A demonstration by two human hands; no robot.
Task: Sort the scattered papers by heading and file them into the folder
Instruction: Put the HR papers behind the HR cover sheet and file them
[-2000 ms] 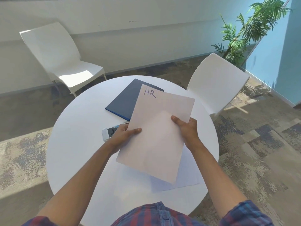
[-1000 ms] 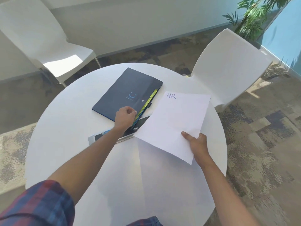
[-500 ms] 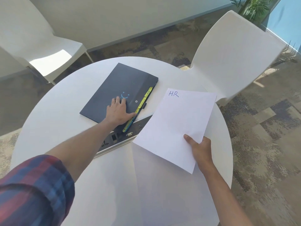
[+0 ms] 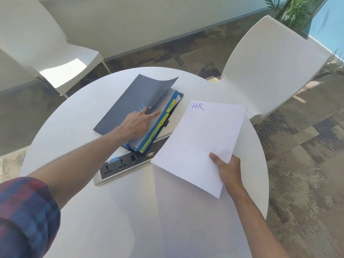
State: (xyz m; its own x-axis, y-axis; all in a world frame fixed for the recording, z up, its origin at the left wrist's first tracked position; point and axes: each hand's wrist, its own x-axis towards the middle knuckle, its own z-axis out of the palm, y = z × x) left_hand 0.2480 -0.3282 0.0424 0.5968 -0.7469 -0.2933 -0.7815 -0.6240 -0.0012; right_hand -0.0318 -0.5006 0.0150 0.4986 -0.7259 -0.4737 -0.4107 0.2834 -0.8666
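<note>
The folder (image 4: 137, 101) is seen lying on the round white counter (image 4: 111, 211), its dark cover lifted and curled upward at the free edge, so that blue dividers with yellow tabs (image 4: 170, 106) are exposed; one tab is marked HR. The cover is being raised by the left hand (image 4: 138, 121), whose fingers are extended and slipped under the flap, not clamped around anything. A single sheet headed HR (image 4: 201, 144) is pinched at its near corner by the right hand (image 4: 228, 168), thumb on top, and is held above the counter just beside the folder, partly over a recessed socket panel (image 4: 119, 164). The task is judged to be at the filing stage for this sheet: its heading has been read and the folder opened, but the matching section has not yet been parted and the sheet is not yet inside. Another pale sheet appears to lie on the counter beneath the held one, though this is faint. Compared with half a second ago, when the left hand lay flat on the closed cover, the cover has been peeled up and the tabs revealed, while the sheet has stayed almost where it was.
</note>
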